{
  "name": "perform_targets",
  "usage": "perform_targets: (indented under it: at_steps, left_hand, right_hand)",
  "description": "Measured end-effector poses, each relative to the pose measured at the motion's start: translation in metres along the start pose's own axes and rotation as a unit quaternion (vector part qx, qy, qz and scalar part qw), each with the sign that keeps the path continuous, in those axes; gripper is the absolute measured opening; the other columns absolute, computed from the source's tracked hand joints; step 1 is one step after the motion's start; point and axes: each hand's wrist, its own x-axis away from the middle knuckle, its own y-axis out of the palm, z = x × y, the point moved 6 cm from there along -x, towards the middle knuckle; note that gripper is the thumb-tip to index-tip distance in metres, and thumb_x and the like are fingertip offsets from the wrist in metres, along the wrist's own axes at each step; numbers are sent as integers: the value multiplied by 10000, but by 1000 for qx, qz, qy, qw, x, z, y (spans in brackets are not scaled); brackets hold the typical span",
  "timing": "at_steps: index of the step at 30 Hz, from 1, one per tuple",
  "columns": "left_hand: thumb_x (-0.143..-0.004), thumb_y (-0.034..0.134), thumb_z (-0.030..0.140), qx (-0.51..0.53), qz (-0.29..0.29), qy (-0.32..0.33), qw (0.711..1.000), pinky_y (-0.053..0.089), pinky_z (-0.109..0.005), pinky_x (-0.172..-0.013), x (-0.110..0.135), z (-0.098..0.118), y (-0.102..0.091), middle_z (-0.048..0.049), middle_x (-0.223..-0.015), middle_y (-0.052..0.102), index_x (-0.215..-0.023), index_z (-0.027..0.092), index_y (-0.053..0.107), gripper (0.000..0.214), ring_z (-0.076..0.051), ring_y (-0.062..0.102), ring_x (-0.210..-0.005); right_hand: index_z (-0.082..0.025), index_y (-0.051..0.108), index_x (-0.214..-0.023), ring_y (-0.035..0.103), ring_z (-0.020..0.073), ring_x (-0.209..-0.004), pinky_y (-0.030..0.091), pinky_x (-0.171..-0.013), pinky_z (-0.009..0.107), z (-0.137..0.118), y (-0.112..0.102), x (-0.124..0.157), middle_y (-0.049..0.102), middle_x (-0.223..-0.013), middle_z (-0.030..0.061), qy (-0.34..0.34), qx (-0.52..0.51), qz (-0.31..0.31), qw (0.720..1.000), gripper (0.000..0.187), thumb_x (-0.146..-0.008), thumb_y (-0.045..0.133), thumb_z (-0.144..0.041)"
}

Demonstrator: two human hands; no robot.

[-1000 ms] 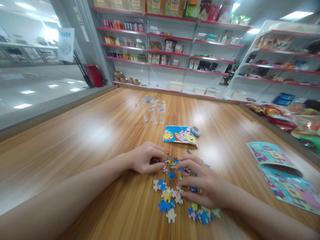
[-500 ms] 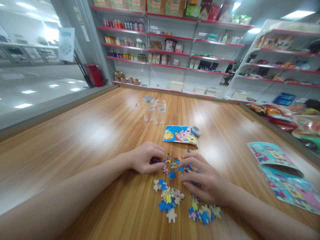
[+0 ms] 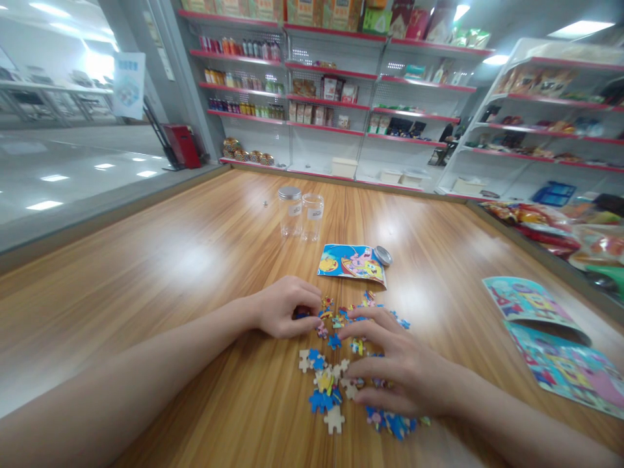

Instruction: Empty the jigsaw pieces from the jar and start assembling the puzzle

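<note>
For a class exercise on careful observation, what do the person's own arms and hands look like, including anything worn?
The left forearm and right forearm are bare, with no sleeve in view. The left hand and right hand wear no gloves, and no ring, watch or bracelet shows on either. Nail details are too blurred to tell.

No word or number can be read with certainty; a white label [image 3: 295,210] stands on the lidded jar [image 3: 290,227], a second label [image 3: 316,213] on the open jar [image 3: 311,232] just beside, both with print too small; the pale sign board [image 3: 129,84] bears blurred blue characters; the upper cartons [image 3: 341,14] carry blurred lettering.
</note>
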Motion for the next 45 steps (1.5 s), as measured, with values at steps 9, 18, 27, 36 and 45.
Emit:
perform_targets:
  at_steps: [9, 18, 27, 36, 45]
  left_hand:
    - [-949, 552, 300, -4, -2, 1, 1000, 377, -273, -582, 0, -2, 2, -37, -683, 587, -754, 161, 649, 258, -138, 533, -619]
    - [-942, 566, 283, 0, 3, 1, 1000, 369, -264, -571, -1, 0, 0, -32, -674, 583, -732, 157, 647, 258, -127, 518, -602]
    - [-938, 572, 277, 4, 3, 5, 1000, 372, -256, -573, -1, 0, 0, -35, -672, 589, -724, 162, 634, 251, -130, 525, -605]
    - [-943, 571, 284, 5, 10, 9, 1000, 384, -259, -567, -1, 0, 0, -36, -662, 592, -704, 164, 612, 270, -129, 528, -597]
    - [-935, 567, 267, 0, 15, 9, 1000, 368, -262, -550, -1, 2, 1, -28, -642, 570, -684, 164, 609, 275, -123, 514, -579]
  right_hand:
    - [-216, 635, -1259, 419, 292, -1326, 358, -1122, 492, -3, 0, -2, 613, -1346, 67, -14, 0, -22, 1000, 323, -950, 641, -311]
    - [-262, 667, -1230, 458, 277, -1281, 380, -1081, 496, -2, 1, -1, 607, -1304, 68, 3, -17, -40, 999, 290, -944, 640, -302]
    - [-229, 708, -1089, 460, 289, -1267, 399, -1059, 498, -3, -1, -3, 615, -1233, 85, 5, -28, -17, 999, 213, -917, 689, -354]
    - [-207, 719, -916, 425, 274, -1305, 390, -1101, 486, 4, 3, 0, 582, -1286, 71, 8, -50, 5, 999, 61, -926, 669, -241]
    - [-255, 717, -1097, 412, 297, -1311, 406, -1092, 520, 2, -3, -2, 548, -1271, 92, 24, -26, 16, 999, 208, -900, 658, -221]
